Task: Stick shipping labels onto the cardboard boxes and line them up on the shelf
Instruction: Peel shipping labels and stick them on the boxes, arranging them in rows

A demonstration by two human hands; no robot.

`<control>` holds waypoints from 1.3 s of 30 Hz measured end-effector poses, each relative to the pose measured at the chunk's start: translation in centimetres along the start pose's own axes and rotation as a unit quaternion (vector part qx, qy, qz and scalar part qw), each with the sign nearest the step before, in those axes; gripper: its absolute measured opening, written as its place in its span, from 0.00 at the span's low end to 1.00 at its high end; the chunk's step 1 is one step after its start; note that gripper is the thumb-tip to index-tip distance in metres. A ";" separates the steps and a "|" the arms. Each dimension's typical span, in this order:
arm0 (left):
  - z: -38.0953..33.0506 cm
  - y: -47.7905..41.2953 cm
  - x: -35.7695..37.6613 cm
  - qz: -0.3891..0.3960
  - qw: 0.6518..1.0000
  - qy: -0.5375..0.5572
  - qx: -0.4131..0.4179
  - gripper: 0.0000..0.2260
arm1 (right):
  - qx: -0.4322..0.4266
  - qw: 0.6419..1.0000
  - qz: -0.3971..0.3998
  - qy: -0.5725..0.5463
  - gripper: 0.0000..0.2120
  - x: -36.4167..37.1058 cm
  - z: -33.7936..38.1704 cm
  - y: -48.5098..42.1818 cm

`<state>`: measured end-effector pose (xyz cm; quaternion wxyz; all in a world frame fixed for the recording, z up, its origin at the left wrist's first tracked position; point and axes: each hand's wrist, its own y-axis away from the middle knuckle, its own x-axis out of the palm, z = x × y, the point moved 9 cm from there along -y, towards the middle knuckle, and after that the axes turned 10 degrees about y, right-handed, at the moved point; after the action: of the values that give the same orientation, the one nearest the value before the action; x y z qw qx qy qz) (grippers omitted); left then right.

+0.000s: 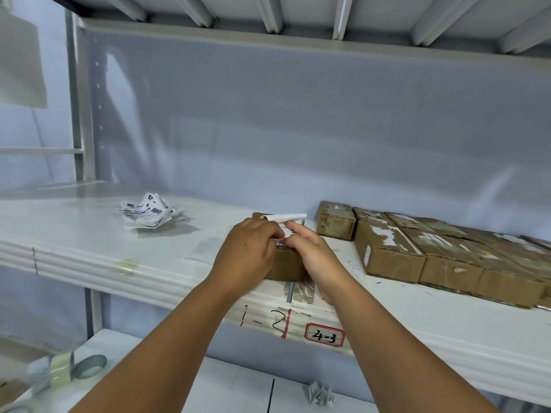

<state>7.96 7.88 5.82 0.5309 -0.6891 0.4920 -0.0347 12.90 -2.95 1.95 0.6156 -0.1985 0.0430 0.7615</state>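
Note:
A small cardboard box [287,265] lies on the white shelf [89,234] near its front edge. A white shipping label [287,225] lies on the box's top, its far end curled into a roll. My left hand [249,253] covers the box's left side, fingers curled over the label's near end. My right hand [310,251] rests on the box's right side, its fingertips pressing the label. A row of several cardboard boxes [387,251] with torn white label scraps stands on the shelf at the right.
A loose pile of curled labels [150,213] lies on the shelf at the left. The shelf edge carries a red tag reading 4-3 [324,335]. On the lower shelf lie tape rolls [89,366] at the left and a crumpled paper [320,393].

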 end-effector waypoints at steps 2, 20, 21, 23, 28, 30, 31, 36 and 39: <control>1.3 -0.1 0.1 0.003 0.996 0.055 -0.066 0.17 | 0.002 1.000 0.001 0.003 0.20 0.0 -0.1 0.0; 5.9 -0.6 2.4 0.076 0.873 0.390 -0.285 0.15 | 0.045 0.999 0.011 0.009 0.08 -0.5 0.1 -0.6; 6.0 -0.7 2.3 0.071 0.876 0.388 -0.278 0.16 | 0.047 0.999 0.014 0.011 0.08 -0.6 0.1 -1.0; 5.9 -0.8 2.1 0.064 0.877 0.392 -0.270 0.17 | 0.067 0.996 0.049 -0.007 0.10 -0.5 0.1 -1.7; 6.2 -0.7 2.1 0.061 0.873 0.391 -0.286 0.16 | 0.110 0.989 0.075 -0.067 0.14 -0.5 -0.9 -3.3; 6.0 -0.7 2.2 0.065 0.863 0.403 -0.297 0.15 | 0.095 0.992 0.053 -0.058 0.16 -0.6 -1.1 -3.9; 5.9 -0.7 2.4 0.074 0.863 0.403 -0.297 0.14 | 0.085 0.994 0.051 -0.050 0.16 -0.5 -1.1 -4.0; 5.5 -1.4 2.9 0.136 0.869 0.382 -0.283 0.14 | 0.067 0.995 0.071 -0.015 0.18 -0.1 -1.1 -4.2; 6.1 -1.4 3.1 0.133 0.878 0.367 -0.277 0.15 | 0.061 0.994 0.090 -0.011 0.24 0.0 -1.4 -4.3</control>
<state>13.97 9.84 2.77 0.0994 -0.6740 0.7280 -0.0767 17.34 -2.37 1.47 0.5559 -0.1474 0.1008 0.8118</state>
